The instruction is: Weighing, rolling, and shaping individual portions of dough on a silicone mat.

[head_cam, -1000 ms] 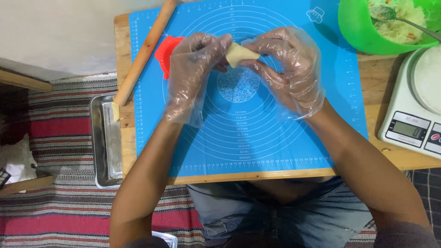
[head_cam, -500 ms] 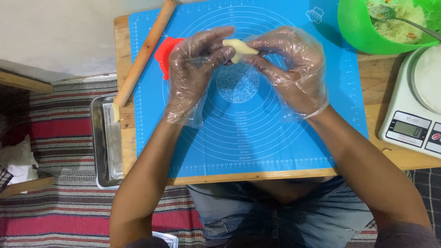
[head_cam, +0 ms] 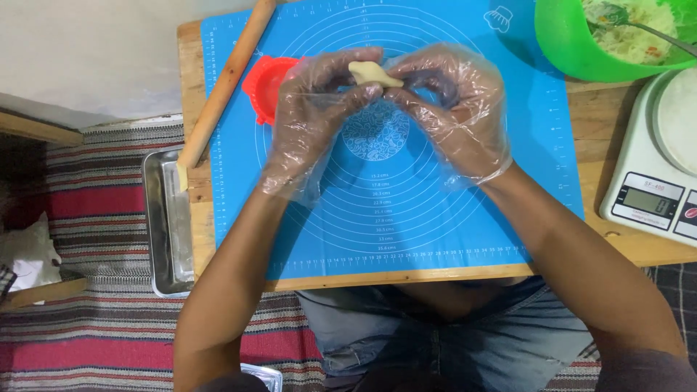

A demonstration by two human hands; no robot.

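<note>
Both my hands wear loose clear plastic gloves and meet above the blue silicone mat [head_cam: 406,218]. Between their fingertips is a small pale piece of dough [head_cam: 374,73], folded and pinched. My left hand [head_cam: 312,116] grips it from the left with thumb and fingers. My right hand [head_cam: 457,109] pinches its right end. A red round mould [head_cam: 265,86] lies on the mat just left of my left hand, partly hidden by it.
A wooden rolling pin [head_cam: 225,80] lies slanted along the mat's left edge. A green bowl [head_cam: 573,51] of shredded filling with a spoon stands at top right, a white kitchen scale [head_cam: 653,167] on the right. A metal tray [head_cam: 165,225] sits left of the wooden table [head_cam: 602,116].
Both hands with the dough have shifted slightly up the mat, away from me. The fingers have kept working along the dough's edge.
</note>
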